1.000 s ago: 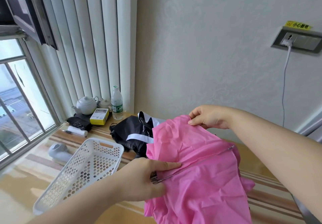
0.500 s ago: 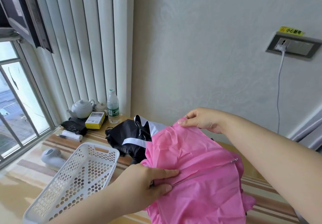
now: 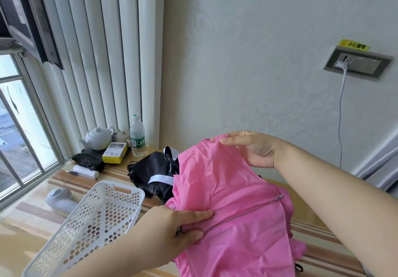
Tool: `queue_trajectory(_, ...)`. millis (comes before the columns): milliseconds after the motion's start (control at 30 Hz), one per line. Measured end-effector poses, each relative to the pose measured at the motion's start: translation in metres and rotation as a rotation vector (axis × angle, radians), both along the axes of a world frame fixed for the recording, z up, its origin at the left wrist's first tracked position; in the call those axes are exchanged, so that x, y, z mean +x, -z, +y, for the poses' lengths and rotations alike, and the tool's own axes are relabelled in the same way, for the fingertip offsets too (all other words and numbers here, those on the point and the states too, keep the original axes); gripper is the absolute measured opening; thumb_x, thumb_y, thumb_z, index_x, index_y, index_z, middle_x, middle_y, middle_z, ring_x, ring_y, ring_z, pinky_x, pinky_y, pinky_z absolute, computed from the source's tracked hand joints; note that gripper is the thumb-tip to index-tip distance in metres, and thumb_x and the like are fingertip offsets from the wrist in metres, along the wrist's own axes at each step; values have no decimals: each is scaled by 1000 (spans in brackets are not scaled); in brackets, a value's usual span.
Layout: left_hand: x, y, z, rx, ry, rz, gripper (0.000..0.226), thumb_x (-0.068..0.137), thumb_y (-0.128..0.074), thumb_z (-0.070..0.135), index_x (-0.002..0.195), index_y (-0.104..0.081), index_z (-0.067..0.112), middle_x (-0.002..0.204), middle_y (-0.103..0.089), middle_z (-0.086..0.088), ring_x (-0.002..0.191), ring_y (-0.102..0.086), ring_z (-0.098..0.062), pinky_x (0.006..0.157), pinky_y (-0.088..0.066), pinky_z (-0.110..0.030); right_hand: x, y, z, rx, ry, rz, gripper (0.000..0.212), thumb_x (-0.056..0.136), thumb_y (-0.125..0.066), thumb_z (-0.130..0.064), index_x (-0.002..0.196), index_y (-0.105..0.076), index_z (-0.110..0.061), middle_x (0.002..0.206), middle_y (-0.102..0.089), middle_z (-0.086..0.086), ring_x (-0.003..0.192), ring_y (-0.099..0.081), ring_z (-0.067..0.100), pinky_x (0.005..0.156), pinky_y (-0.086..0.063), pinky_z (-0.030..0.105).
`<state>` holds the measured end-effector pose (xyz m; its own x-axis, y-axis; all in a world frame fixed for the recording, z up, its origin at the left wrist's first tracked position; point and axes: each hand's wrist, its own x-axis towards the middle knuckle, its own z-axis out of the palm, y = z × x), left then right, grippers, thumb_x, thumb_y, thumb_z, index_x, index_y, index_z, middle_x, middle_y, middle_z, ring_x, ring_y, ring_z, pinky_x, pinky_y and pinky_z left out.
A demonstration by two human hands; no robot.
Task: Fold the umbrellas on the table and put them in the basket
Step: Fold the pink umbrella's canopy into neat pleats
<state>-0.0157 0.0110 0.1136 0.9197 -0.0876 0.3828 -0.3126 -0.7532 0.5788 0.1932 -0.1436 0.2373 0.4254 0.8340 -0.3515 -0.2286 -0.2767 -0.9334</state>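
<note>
Pink umbrella [image 3: 232, 216] held up over the worktop [image 3: 32, 218], canopy loose and crumpled, not yet rolled or strapped; one thin metal rib [image 3: 243, 214] lies bare across the cloth with its tip sticking out to the right; left hand [image 3: 172, 229] grips the near end, thumb laid flat on the fabric and fingers curled under around the rib base; right hand [image 3: 252, 149] pinches the top edge of the canopy between thumb and fingers — looks like gathering the panels, early in the fold; black umbrella [image 3: 153, 173] with white trim lies in a heap on the worktop just behind the pink one, also unfolded as far as I can tell; white perforated basket [image 3: 90, 227] sits to the left of the pink umbrella, nothing in it — so neither umbrella is finished, both folds and both drops are left; worktop is glossy, striped in brown and cream, set against a window with vertical blinds; at the back corner a white teapot [image 3: 99, 137], a water bottle [image 3: 137, 135], a yellow box [image 3: 114, 152], a dark pouch [image 3: 88, 161]; a white handheld gadget [image 3: 59, 199] near the basket; pale patterned wall with a socket [image 3: 356, 63] and a plugged-in cable hanging down.
</note>
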Motion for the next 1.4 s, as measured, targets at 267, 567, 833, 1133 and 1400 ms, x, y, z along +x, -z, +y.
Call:
queue_trajectory(267, -4, -8, 0, 241, -15, -99, 45, 77, -51, 62, 117, -35, 74, 70, -67, 24, 63, -58, 12, 61, -45, -1, -12, -9, 10, -29, 15, -45, 24, 72, -74, -32, 86, -72, -13, 86, -68, 5, 76, -65, 15, 75, -56, 29)
queue_trajectory(567, -13, -10, -1, 36, -23, 50, 38, 73, -33, 69, 100, -16, 90, 85, -72, 11, 79, -65, -3, 76, -51, -19, -25, -29, 11, 281, 48, 20, 33, 73, -58, 1, 83, -79, -22, 82, -74, 1, 73, -71, 11, 67, -58, 25)
queue_trajectory(833, -9, -3, -4, 26, 10, 46, 41, 77, -36, 66, 106, -17, 89, 85, -72, 5, 75, -65, -8, 74, -53, -25, -32, -32, 29, 244, 321, -336, 33, 83, -61, 14, 72, -46, -13, 61, -66, 1, 53, -63, 9, 52, -52, 20)
queue_trajectory(1133, -8, -9, -4, 297, 38, -116, 38, 76, -53, 53, 111, -65, 50, 51, -58, 14, 53, -52, 0, 53, -27, 5, -37, -83, 30, -497, -309, -920, 28, 76, -72, -50, 98, -70, -33, 66, -63, -25, 68, -58, -8, 74, -40, 19)
queue_trajectory(1400, -7, -11, -9, 366, 6, -120, 39, 78, -48, 58, 117, -57, 56, 55, -59, 19, 57, -53, 4, 67, -26, -4, -55, -69, 72, -663, -715, -1246, 14, 85, -69, -43, 72, -63, -43, 108, -69, -8, 101, -64, 12, 93, -51, 34)
